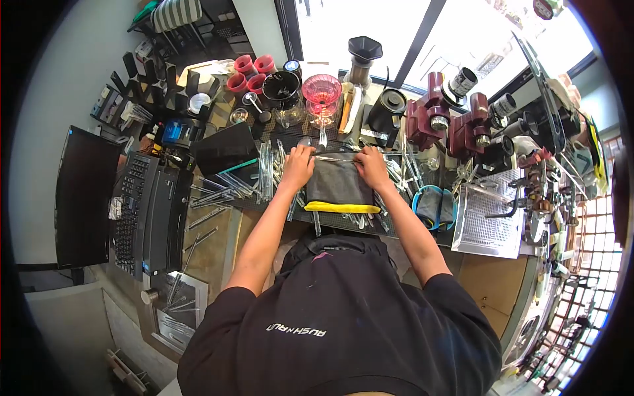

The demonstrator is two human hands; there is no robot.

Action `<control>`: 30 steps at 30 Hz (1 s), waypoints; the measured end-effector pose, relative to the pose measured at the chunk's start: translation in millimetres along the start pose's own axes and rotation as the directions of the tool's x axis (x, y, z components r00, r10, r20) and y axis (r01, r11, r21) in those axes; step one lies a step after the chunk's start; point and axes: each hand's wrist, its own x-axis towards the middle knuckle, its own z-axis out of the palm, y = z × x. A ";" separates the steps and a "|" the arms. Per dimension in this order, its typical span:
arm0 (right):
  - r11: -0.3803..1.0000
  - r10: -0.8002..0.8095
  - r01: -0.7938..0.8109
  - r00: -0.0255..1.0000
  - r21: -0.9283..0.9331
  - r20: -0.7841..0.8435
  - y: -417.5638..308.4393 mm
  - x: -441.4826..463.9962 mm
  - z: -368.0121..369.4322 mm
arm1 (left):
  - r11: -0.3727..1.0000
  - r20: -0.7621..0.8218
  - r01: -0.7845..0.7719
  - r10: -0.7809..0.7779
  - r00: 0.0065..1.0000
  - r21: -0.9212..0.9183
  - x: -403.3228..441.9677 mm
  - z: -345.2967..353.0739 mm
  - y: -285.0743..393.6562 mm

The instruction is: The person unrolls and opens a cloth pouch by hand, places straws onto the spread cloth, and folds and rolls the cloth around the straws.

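Note:
A thin, clear, shiny stick (335,159) lies level between my two hands. My left hand (300,165) pinches its left end, and my right hand (372,165) is closed on the right end. Directly under it, a dark grey cloth (340,185) with a yellow edge (341,207) is spread on the counter. Many similar clear sticks (267,168) are scattered left of my left hand, and more of them (396,175) lie beyond my right hand. What the sticks are made of is too small to tell.
A red glass dripper (321,92) and a black dripper (281,89) stand behind the cloth. Dark red grinders (429,112), a perforated metal tray (489,221) and a blue-edged cloth (434,207) are at right. A keyboard (132,204) and monitor (86,198) stand at left.

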 end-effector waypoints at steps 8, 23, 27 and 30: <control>0.999 -0.033 0.037 0.994 -0.040 0.102 0.2 15.6 5.4 | 0.998 0.171 -0.006 -0.004 0.985 0.056 8.1 9.6 -12.1; 0.993 0.109 -0.119 0.957 0.020 0.268 7.5 38.1 -4.4 | 0.990 0.221 0.007 0.024 0.975 -0.140 20.7 6.2 -22.0; 0.992 0.118 -0.128 0.918 0.003 0.378 7.6 56.3 -12.5 | 0.995 0.248 0.065 -0.045 0.968 -0.073 24.7 11.6 -21.2; 0.990 0.110 -0.137 0.903 0.036 0.415 16.5 54.5 -10.5 | 0.998 0.230 0.023 -0.009 0.973 -0.057 22.4 11.1 -20.5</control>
